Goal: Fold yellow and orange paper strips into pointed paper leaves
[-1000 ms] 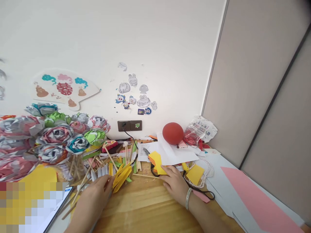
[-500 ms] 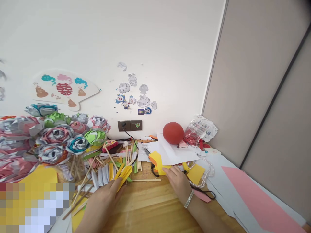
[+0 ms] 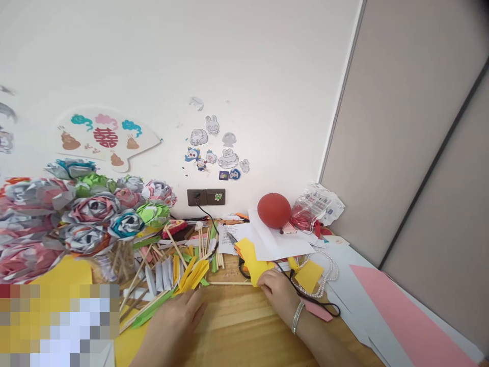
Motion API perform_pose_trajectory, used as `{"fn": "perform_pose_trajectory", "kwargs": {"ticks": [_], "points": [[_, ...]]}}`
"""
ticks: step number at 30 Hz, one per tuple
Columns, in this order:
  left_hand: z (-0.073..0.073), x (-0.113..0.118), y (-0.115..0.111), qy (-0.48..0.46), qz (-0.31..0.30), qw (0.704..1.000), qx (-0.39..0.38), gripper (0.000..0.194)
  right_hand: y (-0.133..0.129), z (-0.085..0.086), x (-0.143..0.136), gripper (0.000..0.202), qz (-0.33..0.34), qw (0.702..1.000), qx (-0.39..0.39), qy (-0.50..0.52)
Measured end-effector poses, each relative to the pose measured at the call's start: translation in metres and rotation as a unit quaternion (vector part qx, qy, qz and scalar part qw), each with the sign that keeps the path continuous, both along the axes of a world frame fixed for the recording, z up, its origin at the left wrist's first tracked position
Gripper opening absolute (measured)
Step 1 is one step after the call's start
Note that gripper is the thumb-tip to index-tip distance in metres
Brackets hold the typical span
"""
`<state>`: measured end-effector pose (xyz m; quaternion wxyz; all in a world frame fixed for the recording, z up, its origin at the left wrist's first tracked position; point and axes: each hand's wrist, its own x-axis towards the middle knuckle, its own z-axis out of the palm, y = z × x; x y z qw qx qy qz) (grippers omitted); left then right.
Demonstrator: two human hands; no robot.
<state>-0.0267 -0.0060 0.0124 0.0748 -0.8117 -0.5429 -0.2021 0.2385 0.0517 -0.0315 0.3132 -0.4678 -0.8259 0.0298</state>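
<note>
Yellow sheet point(image 3: 254, 260): centre of frame, below mid-height, overlying scissors point(image 3: 232, 238). Right hand point(image 3: 278, 290) pinches its lower edge. Left hand point(image 3: 179, 313), lower centre, lies just beside folded yellow strips point(image 3: 194, 274); its grip cannot be told. Risk: pulling the sheet could snag the scissors or drag the white paper point(image 3: 282, 247) supporting the red balloon point(image 3: 274, 210).

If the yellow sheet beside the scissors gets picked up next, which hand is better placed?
Probably the right hand: its fingertips are at the near edge of the yellow sheet. The left hand lies farther off, just in front of the folded yellow strips.
</note>
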Motion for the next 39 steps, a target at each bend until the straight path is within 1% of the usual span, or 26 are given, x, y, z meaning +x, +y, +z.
{"fn": "perform_pose_trajectory", "kwargs": {"ticks": [2,4,8,12,16,18,21,24,28,32,36,39], "points": [[-0.002,0.008,-0.003,0.041,-0.029,0.999,-0.008,0.03,-0.002,0.002,0.0,0.023,0.002,1.0,-0.013,-0.002],[-0.004,0.016,-0.007,0.08,-0.055,0.995,-0.016,0.026,-0.003,0.004,0.001,0.021,0.003,1.0,-0.024,-0.007],[-0.007,0.027,-0.012,0.117,-0.087,0.989,0.008,0.02,-0.005,0.008,0.005,0.025,-0.014,0.999,-0.036,-0.01],[-0.01,0.027,-0.012,0.113,-0.101,0.987,0.047,0.023,-0.007,0.012,0.008,0.025,-0.026,0.999,-0.041,-0.017],[-0.014,0.026,-0.012,0.102,-0.124,0.984,0.073,0.025,-0.007,0.011,0.009,0.026,-0.024,0.998,-0.047,-0.031],[-0.017,0.027,-0.012,0.093,-0.133,0.983,0.083,0.024,-0.008,0.01,0.009,0.022,-0.022,0.998,-0.05,-0.039],[-0.02,0.028,-0.011,0.09,-0.134,0.983,0.086,0.023,-0.008,0.01,0.011,0.012,-0.013,0.997,-0.056,-0.049],[-0.021,0.028,-0.01,0.099,-0.129,0.983,0.082,0.023,-0.009,0.011,0.012,0.019,-0.009,0.997,-0.057,-0.059],[-0.019,0.026,-0.01,0.112,-0.123,0.983,0.083,0.022,-0.009,0.015,0.013,0.026,-0.038,0.993,-0.033,-0.105],[-0.019,0.026,-0.01,0.115,-0.127,0.981,0.089,0.023,-0.005,0.014,0.017,0.02,-0.052,0.986,0.017,-0.16],[-0.021,0.026,-0.009,0.106,-0.136,0.979,0.108,0.024,0.0,0.008,0.021,0.021,-0.069,0.982,0.042,-0.173],[-0.021,0.027,-0.011,0.091,-0.14,0.979,0.114,0.024,0.001,0.01,0.022,0.023,-0.083,0.98,0.057,-0.173]]}}
